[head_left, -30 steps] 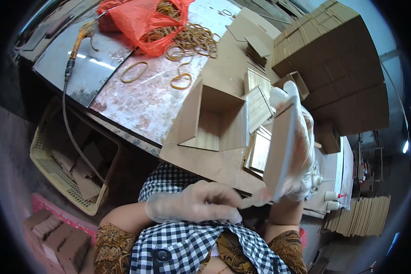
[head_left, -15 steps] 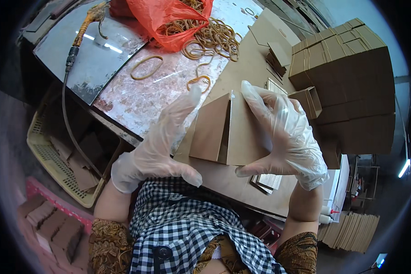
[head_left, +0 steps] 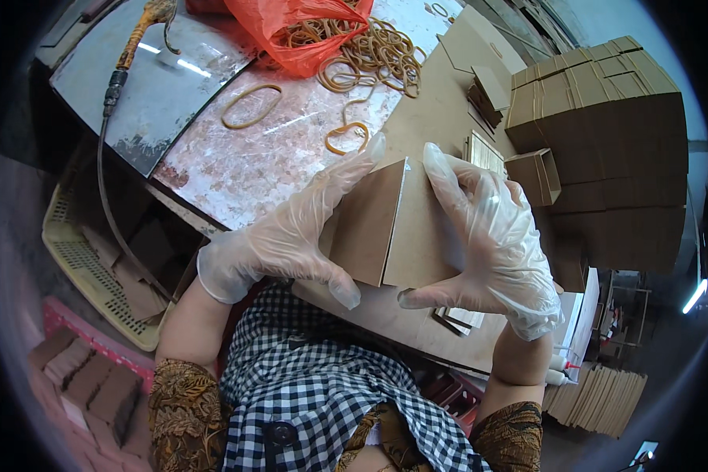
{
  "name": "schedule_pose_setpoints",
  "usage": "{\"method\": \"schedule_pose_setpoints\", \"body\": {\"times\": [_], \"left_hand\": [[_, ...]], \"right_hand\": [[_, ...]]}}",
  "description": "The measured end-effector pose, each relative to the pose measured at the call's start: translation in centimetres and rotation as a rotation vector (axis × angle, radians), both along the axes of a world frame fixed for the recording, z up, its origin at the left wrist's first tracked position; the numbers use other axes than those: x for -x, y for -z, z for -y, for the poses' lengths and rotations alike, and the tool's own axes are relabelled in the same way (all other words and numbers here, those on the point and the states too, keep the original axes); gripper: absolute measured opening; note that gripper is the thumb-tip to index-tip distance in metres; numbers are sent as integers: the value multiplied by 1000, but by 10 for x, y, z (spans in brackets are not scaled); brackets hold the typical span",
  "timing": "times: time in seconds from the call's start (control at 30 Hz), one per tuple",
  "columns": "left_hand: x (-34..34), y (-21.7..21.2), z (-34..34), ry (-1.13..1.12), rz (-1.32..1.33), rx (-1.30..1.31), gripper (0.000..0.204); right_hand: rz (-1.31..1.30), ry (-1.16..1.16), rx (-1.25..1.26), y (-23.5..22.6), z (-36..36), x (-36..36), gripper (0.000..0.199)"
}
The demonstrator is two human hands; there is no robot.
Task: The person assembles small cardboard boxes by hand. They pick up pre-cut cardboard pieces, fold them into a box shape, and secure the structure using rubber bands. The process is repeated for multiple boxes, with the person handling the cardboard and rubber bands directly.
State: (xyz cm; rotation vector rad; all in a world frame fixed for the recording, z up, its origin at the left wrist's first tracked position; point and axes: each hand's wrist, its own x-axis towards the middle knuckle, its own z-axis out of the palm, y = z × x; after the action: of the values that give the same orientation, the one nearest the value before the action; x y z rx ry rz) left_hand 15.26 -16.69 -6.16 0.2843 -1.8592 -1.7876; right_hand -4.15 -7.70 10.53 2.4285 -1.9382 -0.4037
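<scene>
A brown board box (head_left: pixel 363 224), with smooth panels meeting along an upright edge, stands at the table's near side between my gloved hands. My left hand (head_left: pixel 295 228) spans its left panel, fingers at the far end and thumb by the near lower corner. My right hand (head_left: pixel 495 248) grips round the right panel (head_left: pixel 418 244), its thumb along the near lower edge and fingertips at the far top. Thin clear gloves cover both hands. The box's far side and underside are hidden.
Rubber bands (head_left: pixel 381 59) spill from a red plastic bag (head_left: pixel 295 35) at the back. Stacked brown boxes (head_left: pixel 606 157) rise at the right. A hot-glue gun (head_left: pixel 145 31) with a cable lies far left. A yellow plastic basket (head_left: pixel 94 271) stands below the table's left edge.
My left hand has moved right, up against the box. The gap between the left panel and the right panel has closed. My right hand has stayed nearly in place.
</scene>
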Motion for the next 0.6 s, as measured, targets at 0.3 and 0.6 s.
{"method": "schedule_pose_setpoints", "body": {"times": [0.3, 0.6], "left_hand": [[5, 11, 0, -59, -66, 73, 135], [3, 0, -1, -60, -17, 91, 134]], "right_hand": [[34, -16, 55, 3, -2, -3, 142], [21, -16, 67, 5, -5, -5, 142]]}}
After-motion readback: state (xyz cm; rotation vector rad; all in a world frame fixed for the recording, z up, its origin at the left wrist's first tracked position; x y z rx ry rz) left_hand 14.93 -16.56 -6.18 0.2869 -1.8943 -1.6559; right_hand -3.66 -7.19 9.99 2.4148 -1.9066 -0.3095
